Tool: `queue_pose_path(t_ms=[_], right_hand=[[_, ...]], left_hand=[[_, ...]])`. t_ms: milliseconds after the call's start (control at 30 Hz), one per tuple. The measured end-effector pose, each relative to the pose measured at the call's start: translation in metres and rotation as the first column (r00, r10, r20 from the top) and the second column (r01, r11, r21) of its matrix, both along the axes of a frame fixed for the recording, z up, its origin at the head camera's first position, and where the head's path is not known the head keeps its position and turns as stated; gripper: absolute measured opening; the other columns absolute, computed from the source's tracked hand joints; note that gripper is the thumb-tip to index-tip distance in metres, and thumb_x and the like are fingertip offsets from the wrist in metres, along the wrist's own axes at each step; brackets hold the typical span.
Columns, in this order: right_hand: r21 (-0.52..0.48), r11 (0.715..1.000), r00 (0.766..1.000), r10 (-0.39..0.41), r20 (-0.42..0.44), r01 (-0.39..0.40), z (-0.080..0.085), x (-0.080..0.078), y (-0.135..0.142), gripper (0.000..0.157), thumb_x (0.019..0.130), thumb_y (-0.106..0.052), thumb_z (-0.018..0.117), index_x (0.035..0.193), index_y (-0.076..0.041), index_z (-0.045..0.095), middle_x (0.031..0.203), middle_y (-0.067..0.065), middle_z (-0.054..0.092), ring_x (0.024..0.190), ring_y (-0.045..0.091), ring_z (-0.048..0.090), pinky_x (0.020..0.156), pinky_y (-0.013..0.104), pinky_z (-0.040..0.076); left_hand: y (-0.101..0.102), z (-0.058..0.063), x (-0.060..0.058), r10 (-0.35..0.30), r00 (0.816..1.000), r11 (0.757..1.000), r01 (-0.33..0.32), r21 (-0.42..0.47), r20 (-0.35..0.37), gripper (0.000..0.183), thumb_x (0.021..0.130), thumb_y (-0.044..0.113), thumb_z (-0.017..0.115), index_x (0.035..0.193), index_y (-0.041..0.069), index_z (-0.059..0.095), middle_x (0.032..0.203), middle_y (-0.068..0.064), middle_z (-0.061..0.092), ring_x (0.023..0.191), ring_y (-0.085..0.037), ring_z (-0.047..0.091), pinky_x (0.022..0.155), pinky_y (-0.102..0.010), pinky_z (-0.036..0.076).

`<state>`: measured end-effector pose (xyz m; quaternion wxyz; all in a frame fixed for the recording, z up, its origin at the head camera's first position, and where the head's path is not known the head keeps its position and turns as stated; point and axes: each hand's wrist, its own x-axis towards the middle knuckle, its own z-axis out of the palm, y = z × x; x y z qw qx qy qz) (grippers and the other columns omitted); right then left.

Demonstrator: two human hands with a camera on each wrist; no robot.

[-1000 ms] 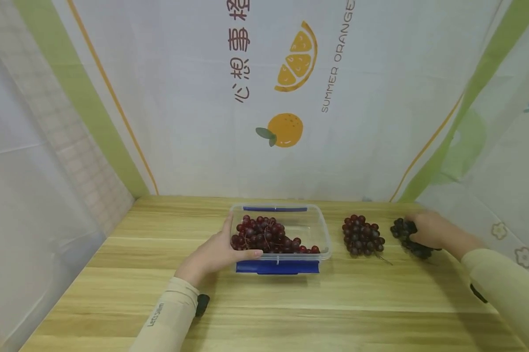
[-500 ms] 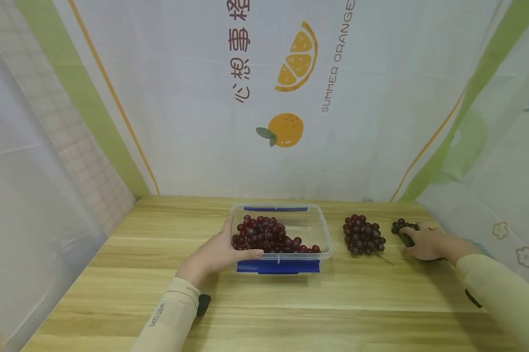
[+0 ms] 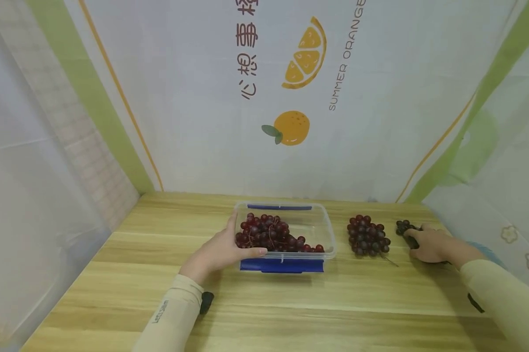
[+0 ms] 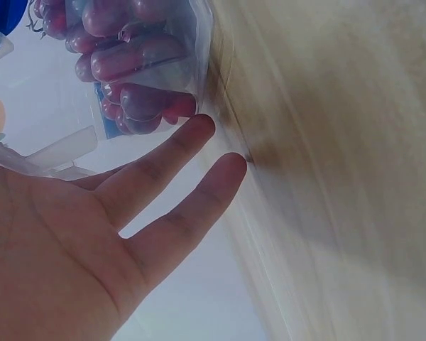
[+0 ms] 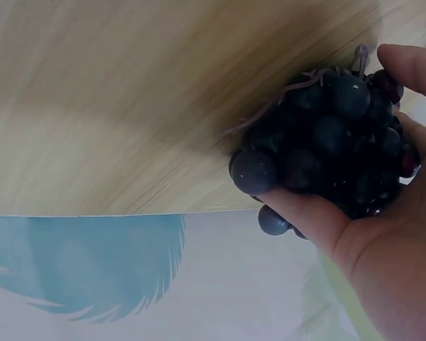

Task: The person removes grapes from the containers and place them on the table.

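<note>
Dark grapes [image 5: 334, 135] sat in my right hand [image 3: 427, 244], low at the right of the head view, down on the wooden table [image 3: 264, 303]. In the right wrist view my thumb [image 5: 305, 213] curled under the bunch and a fingertip [image 5: 412, 67] hooked over its top at the upper right, so the hand was closed round the cluster and gripping it. A thin stem [image 5: 284, 96] stuck out toward the upper left of that bunch, which rested on the wood near the cloth wall at the table's right edge.

Just left of that hand lay a second bunch of red grapes [image 3: 367, 235], loose on the table and apart from my fingers.

My left hand [image 3: 222, 249] was at the centre of the head view, laid against the left end of the clear plastic box [image 3: 323, 230]. Its fingers [image 4: 177, 153] were straight and spread, pressing the rounded corner rather than clasping it, with the thumb stretched along the near wall. Inside the box lay a heap of red grapes [image 3: 269, 233], piled toward the left end. A blue clasp [image 3: 282, 265] hung on the near side of the box and another [image 3: 277, 208] ran along the far side.

Behind the table hung a white backdrop [image 3: 181, 122] printed with oranges.
</note>
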<state>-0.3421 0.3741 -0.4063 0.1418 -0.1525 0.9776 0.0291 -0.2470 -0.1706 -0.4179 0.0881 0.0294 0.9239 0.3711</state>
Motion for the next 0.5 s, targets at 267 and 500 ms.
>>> queue_pose_path(t_ms=[267, 500], right_hand=[[-0.014, 1.000, 1.000, 0.016, -0.009, -0.016, -0.0006, 0.0033, -0.0009, 0.058, 0.096, -0.028, 0.072, 0.142, 0.003, 0.059, 0.129, 0.048, 0.049, 0.094, 0.055, 0.062, 0.080, 0.065, 0.056], [-0.033, 0.999, 1.000, 0.008, 0.005, -0.008, -0.0001, 0.0014, 0.0000, 0.057, 0.095, -0.027, 0.073, 0.142, 0.003, 0.059, 0.127, 0.047, 0.050, 0.092, 0.050, 0.063, 0.079, 0.063, 0.056]], left_hand=[[0.0008, 0.0015, 0.0005, -0.002, 1.000, 1.000, 0.002, -0.011, -0.001, 0.144, 0.077, 0.080, 0.078, 0.171, 0.026, -0.016, 0.169, -0.030, 0.035, 0.149, -0.051, 0.048, 0.119, -0.070, 0.042], [0.0002, -0.0004, -0.0010, -0.004, 1.000, 1.000, 0.004, -0.017, -0.007, 0.142, 0.078, 0.079, 0.078, 0.171, 0.026, -0.016, 0.169, -0.030, 0.034, 0.150, -0.050, 0.047, 0.119, -0.069, 0.042]])
